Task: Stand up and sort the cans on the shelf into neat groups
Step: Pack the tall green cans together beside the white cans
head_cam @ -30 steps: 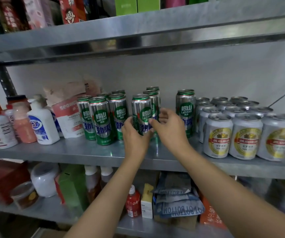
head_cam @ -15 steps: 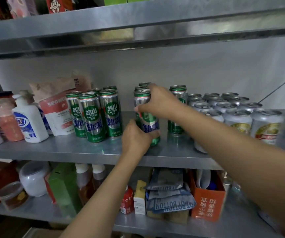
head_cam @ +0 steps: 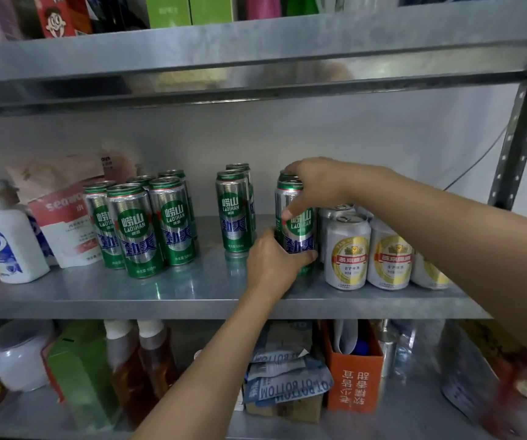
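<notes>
Head view: your left hand (head_cam: 271, 265) grips the lower part of a tall green can (head_cam: 300, 228), with its fingers (head_cam: 303, 257) curled across the front near the base. Your right hand (head_cam: 317, 185) holds the same can from above, its fingers bent over the rim and one digit pressed down the left wall. The can is a slim, glossy metal cylinder with a silver shoulder, and it stands upright. Your left hand hides its base, so you cannot tell whether it rests on the shelf (head_cam: 160, 293), a dull, scuffed steel sheet. The can is just left of the short cans (head_cam: 348, 255), which are squat, silver and carry gold labels. Two green cans (head_cam: 235, 214) stand apart to its left. Farther left is a tight green cluster (head_cam: 143, 227), then a matte white plastic bottle (head_cam: 5, 246).
</notes>
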Action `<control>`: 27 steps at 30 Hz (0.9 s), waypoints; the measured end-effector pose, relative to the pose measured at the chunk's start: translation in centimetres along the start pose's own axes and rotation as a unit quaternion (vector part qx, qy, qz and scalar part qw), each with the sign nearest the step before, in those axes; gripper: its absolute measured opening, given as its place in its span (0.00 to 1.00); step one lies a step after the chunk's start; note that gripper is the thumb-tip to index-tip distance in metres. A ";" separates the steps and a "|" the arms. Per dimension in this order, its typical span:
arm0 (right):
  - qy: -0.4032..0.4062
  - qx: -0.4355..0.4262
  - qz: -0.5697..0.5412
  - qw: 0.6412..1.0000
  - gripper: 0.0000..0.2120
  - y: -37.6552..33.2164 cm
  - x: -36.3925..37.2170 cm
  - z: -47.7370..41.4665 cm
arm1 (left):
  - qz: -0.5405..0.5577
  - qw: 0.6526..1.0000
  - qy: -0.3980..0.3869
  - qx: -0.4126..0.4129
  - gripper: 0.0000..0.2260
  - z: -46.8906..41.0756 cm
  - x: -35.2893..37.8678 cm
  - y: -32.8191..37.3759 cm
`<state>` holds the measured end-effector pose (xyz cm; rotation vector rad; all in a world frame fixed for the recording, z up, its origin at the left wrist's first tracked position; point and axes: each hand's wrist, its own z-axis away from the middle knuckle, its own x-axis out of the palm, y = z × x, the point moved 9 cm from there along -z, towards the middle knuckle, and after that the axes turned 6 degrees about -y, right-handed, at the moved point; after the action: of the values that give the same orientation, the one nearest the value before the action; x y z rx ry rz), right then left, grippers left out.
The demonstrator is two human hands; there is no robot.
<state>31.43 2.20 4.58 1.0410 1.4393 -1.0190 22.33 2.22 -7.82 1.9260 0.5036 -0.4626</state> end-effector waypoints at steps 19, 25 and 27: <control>-0.013 -0.025 -0.159 0.987 0.31 2.9 1.6 -1.7 | 0.087 0.988 -0.127 -0.003 0.40 -2.4 4.2 -1.5; -0.012 -0.014 -0.150 0.989 0.31 3.8 1.4 -3.0 | 0.094 0.989 -0.112 0.000 0.40 -3.8 4.7 -1.4; -0.015 -0.014 -0.145 0.989 0.31 3.9 1.3 -3.4 | 0.090 0.990 -0.109 -0.005 0.39 -4.2 4.7 -1.5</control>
<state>34.22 6.62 3.40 0.8062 1.6057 -1.2123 25.81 7.29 -9.83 1.8645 0.1892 -0.5433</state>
